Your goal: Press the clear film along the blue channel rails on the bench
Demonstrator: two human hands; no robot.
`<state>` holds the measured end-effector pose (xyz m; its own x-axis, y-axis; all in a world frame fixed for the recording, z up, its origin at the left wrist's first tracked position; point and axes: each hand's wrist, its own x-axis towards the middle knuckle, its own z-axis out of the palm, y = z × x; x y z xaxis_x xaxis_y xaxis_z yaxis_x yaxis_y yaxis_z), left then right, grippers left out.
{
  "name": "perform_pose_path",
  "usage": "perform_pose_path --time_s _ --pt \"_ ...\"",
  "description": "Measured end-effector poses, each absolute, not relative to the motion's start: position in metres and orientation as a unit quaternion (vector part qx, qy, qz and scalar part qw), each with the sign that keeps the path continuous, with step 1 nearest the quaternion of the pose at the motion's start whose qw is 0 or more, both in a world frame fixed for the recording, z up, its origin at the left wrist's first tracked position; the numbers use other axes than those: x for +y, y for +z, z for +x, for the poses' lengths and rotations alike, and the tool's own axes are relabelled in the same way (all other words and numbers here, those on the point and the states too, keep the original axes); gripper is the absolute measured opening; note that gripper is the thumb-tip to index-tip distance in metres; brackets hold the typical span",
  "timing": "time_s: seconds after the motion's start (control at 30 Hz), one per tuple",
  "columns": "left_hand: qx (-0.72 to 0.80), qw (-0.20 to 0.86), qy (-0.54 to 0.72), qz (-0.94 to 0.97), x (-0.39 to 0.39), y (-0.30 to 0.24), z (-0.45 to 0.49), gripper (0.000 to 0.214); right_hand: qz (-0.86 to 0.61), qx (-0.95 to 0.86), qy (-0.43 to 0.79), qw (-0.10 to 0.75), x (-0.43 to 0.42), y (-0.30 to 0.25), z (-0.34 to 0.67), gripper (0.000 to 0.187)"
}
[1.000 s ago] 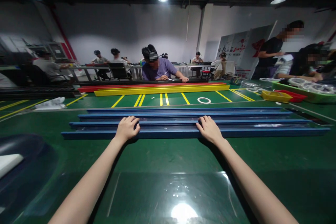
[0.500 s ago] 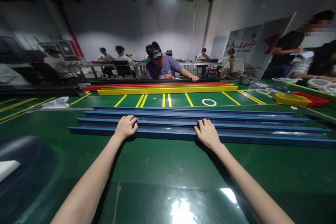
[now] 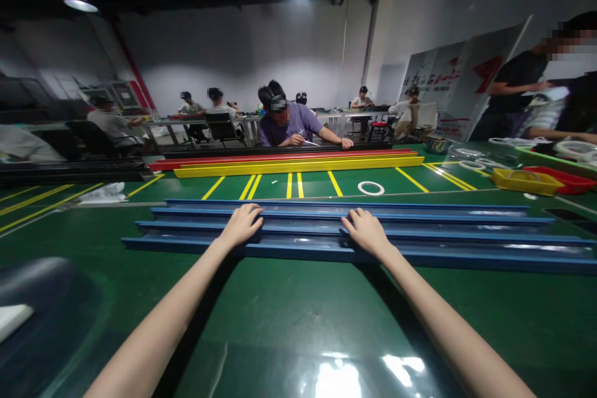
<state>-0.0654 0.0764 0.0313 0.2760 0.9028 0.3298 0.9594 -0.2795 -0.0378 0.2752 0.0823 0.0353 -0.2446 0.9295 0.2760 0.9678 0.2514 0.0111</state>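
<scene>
Long blue U-shaped channels point(image 3: 298, 253) lie side by side across the green tabletop, their open sides up. My left hand point(image 3: 241, 224) reaches over the front channel, its fingers bent onto a rim of the channels behind. To the right, my right hand point(image 3: 366, 230) rests on the same channels, fingers curled over a rim and thumb turned inward. Both hands look closed on the blue channel, though the undersides of the fingers are hidden. A dark shadow falls below each wrist.
Beyond lie yellow point(image 3: 298, 166), red and black channels, where a co-worker point(image 3: 298, 124) leans over with a thin white item. A white ring point(image 3: 370, 188) lies on the yellow-striped mat. Yellow point(image 3: 527, 181) and red trays stand right; crumpled white plastic point(image 3: 100, 193) lies left.
My left hand has moved right and both hands now reach further over the channels. The view has tilted a little, so the channels sit lower in the picture.
</scene>
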Motion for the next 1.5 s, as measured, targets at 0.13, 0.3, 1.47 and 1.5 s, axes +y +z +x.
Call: perform_pose_path --time_s 0.13,0.3,1.47,1.5 --pt "-0.565 0.098 -0.127 -0.809 0.103 0.034 -0.012 0.037 -0.596 -0.788 -0.077 0.131 0.117 0.033 0.276 0.039" --pt "-0.582 0.054 -0.124 -0.802 0.131 0.022 0.035 0.045 -0.582 -0.799 -0.034 0.148 0.144 0.019 0.270 0.049" --pt "-0.507 0.151 -0.036 -0.848 0.165 0.030 0.047 0.058 -0.478 -0.862 -0.150 0.078 0.179 0.025 0.266 0.057" --pt "-0.505 0.164 -0.049 -0.846 0.164 0.032 0.046 0.058 -0.477 -0.861 -0.158 0.082 0.178 0.030 0.266 0.058"
